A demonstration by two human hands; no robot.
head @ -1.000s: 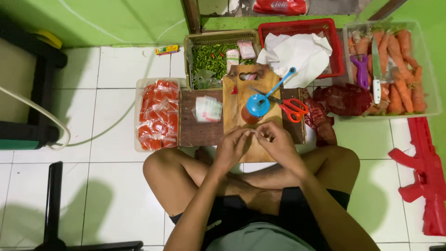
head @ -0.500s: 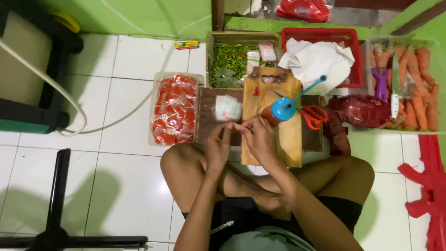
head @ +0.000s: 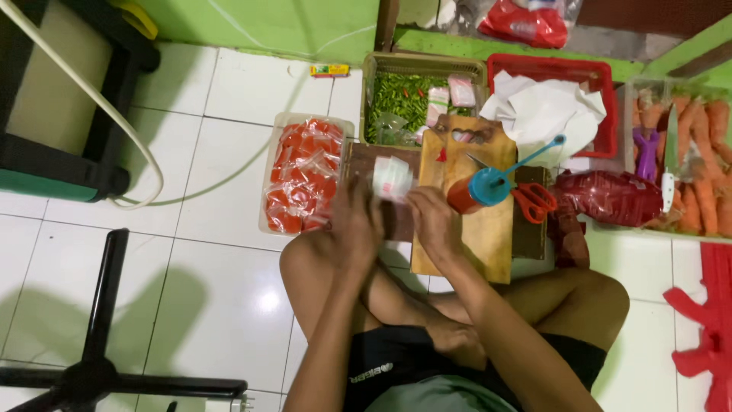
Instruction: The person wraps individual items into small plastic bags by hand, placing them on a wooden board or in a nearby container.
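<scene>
My left hand (head: 355, 223) is blurred over the dark wooden board (head: 358, 164), just right of the clear tray of red sauce packets (head: 303, 175). Whether it holds anything is hidden by the blur. My right hand (head: 431, 219) rests on the light cutting board (head: 488, 236). Its loosely bent fingers reach the stack of small clear bags (head: 392, 178), and I see nothing in them. A red cup with a blue funnel lid (head: 482, 191) stands just right of that hand.
Red scissors (head: 536, 200) lie by the cup. Behind are a basket of green chilies (head: 400, 99), a red basket with white paper (head: 549, 107), a dark red bag (head: 610, 197) and a tub of carrots (head: 690, 152). A black stand (head: 99, 366) is left.
Both hands left the middle of the cutting board, where they worked together, and moved left. The left hand swung towards the packet tray; the right went to the bag stack. The camera also panned left.
</scene>
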